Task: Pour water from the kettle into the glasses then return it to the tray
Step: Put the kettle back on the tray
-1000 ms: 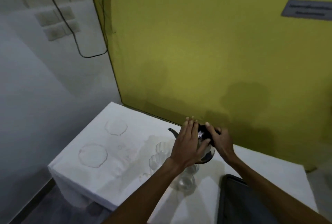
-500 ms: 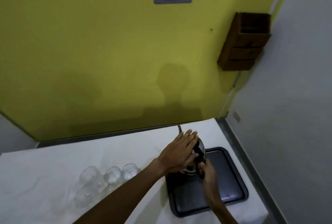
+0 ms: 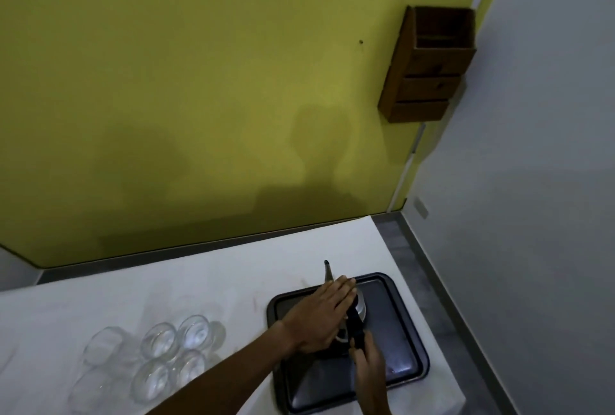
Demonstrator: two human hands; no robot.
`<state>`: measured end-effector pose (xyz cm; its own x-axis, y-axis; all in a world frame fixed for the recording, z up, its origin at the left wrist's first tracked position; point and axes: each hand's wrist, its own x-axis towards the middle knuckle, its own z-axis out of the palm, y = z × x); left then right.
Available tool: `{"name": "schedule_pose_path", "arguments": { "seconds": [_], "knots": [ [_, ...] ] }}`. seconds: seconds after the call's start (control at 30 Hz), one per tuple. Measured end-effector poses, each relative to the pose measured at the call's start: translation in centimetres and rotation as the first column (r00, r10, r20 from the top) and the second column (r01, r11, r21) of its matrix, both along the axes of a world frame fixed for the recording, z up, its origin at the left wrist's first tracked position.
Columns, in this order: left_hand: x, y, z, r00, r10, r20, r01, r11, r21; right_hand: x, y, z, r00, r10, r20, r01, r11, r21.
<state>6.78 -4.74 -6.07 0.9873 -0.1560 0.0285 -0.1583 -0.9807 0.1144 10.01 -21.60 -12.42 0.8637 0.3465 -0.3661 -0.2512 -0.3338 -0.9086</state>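
The kettle (image 3: 352,318) is over the dark tray (image 3: 399,308), at the right end of the white bench (image 3: 233,281), and it seems to be on the tray or just above it; I cannot tell if its base touches. The right hand (image 3: 367,361) is closed around the black handle (image 3: 355,331). The left hand (image 3: 319,318) lies flat and open on the top of the kettle, fingers together, and covers most of the body. The thin spout (image 3: 327,273) points away from the person, past the far rim of the tray.

To finish this step well, I think the kettle should go down straight and slowly, with its base flat near the middle of the tray, and the left hand should press the lid until the weight rests. The hands should let go only after that.

The tray is a smooth rectangle with rounded corners and a raised rim, and it shines a little. The glasses (image 3: 173,358) are clear, round and low, and they stand close together on the bench, to the left of the tray. The kettle body looks like bright metal.
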Motion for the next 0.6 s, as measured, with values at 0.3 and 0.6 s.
{"name": "schedule_pose_path", "arguments": {
  "seconds": [0.3, 0.6],
  "knots": [
    [-0.6, 0.0, -0.2, 1.0, 0.011, 0.021, -0.01, 0.999, -0.03, 0.3, -1.3, -0.6, 0.977, 0.212, 0.016, -0.212, 0.977, -0.024],
    [-1.1, -0.1, 0.1, 1.0, -0.008, -0.005, 0.008, 0.999, -0.031, 0.3, -1.4, -0.9, 0.954, 0.257, 0.153, -0.241, 0.963, -0.118]
  ]
}}
